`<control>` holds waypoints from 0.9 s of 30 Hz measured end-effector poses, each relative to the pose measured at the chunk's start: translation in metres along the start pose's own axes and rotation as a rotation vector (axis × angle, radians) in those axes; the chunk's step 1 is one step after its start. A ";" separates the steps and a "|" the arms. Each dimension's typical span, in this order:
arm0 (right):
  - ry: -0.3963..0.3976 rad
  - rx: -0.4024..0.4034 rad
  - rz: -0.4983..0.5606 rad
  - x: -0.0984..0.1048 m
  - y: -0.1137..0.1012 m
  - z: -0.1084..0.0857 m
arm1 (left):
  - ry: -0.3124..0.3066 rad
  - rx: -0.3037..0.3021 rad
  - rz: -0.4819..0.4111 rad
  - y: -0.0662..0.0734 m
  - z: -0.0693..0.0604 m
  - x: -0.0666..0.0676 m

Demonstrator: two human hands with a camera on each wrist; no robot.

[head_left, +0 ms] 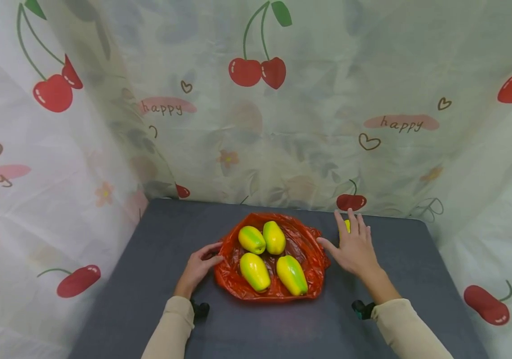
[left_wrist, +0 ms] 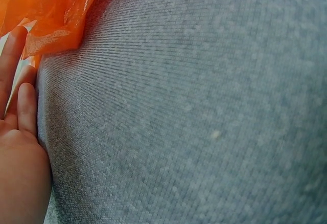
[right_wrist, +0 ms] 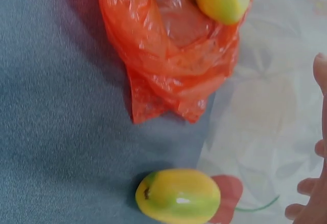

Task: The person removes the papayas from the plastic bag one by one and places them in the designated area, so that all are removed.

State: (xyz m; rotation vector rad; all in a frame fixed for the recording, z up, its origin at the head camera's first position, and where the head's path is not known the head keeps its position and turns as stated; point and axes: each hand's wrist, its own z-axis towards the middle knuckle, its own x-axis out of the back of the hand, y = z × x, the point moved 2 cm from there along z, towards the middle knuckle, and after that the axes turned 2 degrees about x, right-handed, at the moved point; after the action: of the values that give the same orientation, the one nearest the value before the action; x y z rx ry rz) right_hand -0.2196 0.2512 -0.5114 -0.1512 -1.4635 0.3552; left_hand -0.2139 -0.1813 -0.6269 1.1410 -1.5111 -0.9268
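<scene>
A crinkled red plastic bag (head_left: 230,286) lies spread on the table with several glossy yellow-green papaya-like fruits (head_left: 255,272) inside. At the bag's left edge is my left hand (head_left: 196,268); its fingertips touch the plastic, and in the left wrist view the fingers (left_wrist: 10,65) look fairly straight. My right hand (head_left: 355,250) is spread to the right of the bag, holding nothing. Another such fruit (right_wrist: 179,196) lies on the table outside the bag, mostly hidden behind the right hand in the head view.
The dark grey cloth-covered table (head_left: 282,329) reaches back to a curtain (head_left: 309,149) printed with cherries and hearts. Curtain panels also stand at the left and right sides. A dark wrist device (head_left: 362,309) is on the right wrist.
</scene>
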 end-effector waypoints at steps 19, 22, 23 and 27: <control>-0.052 0.200 -0.051 -0.015 -0.046 -0.014 | 0.006 0.010 -0.025 0.001 -0.001 -0.001; -0.061 0.234 -0.075 -0.018 -0.051 -0.016 | 0.005 0.012 -0.027 0.001 -0.001 -0.001; -0.064 0.243 -0.082 -0.019 -0.053 -0.017 | 0.004 0.012 -0.030 0.001 -0.001 -0.001; -0.090 0.256 -0.063 -0.024 -0.059 -0.020 | 0.006 0.015 -0.039 0.002 -0.002 0.000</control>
State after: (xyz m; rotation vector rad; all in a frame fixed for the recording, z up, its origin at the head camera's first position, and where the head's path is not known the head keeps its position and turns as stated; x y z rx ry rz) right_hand -0.1933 0.1904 -0.5179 0.1171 -1.4942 0.4994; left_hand -0.2124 -0.1804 -0.6243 1.1865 -1.4974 -0.9391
